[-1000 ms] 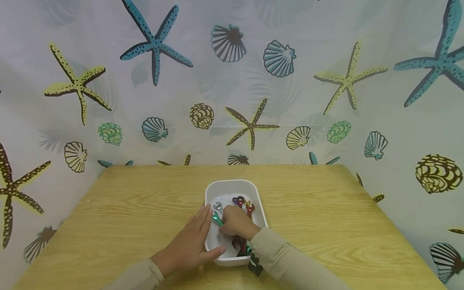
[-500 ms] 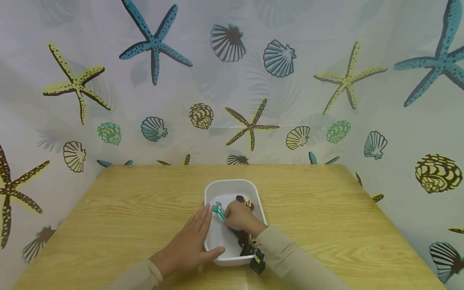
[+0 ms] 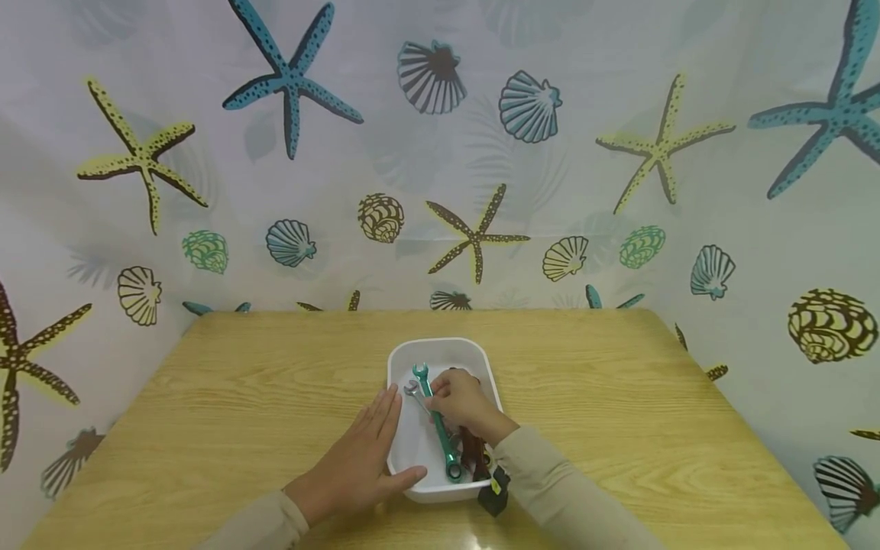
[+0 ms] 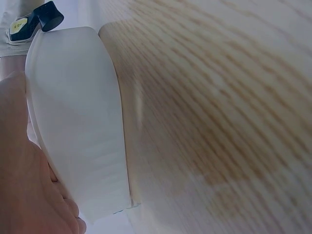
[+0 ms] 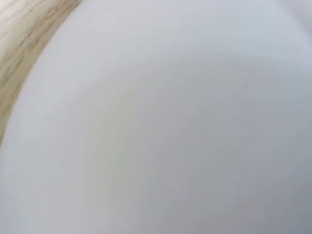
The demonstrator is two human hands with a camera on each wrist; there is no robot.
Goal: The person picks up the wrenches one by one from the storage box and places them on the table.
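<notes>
A green wrench (image 3: 440,428) slants along the inside of a white plastic tray (image 3: 393,365), open end away from me and ring end near the front wall. My right hand (image 3: 466,403) pinches it near the upper part of its shank. Beside it lies a silver wrench (image 3: 412,389), partly covered. Under my right hand are reddish wrenches (image 3: 471,452), mostly hidden. My left hand (image 3: 359,462) rests along the tray's left rim with straight fingers, its thumb at the front corner. The left wrist view shows that hand (image 4: 22,170) against the tray's outer wall (image 4: 78,117).
The tray stands on a wood-grain table (image 3: 275,382). Behind and at both sides hangs a white curtain (image 3: 550,191) printed with starfish and shells. A black wrist camera (image 3: 492,500) sits by the tray's front right corner. White tray surface fills the blurred right wrist view.
The green wrench has swung from lying low under my right hand to a steeper slant, its ring end now showing. My right hand has shifted slightly up and right; the left stays put.
</notes>
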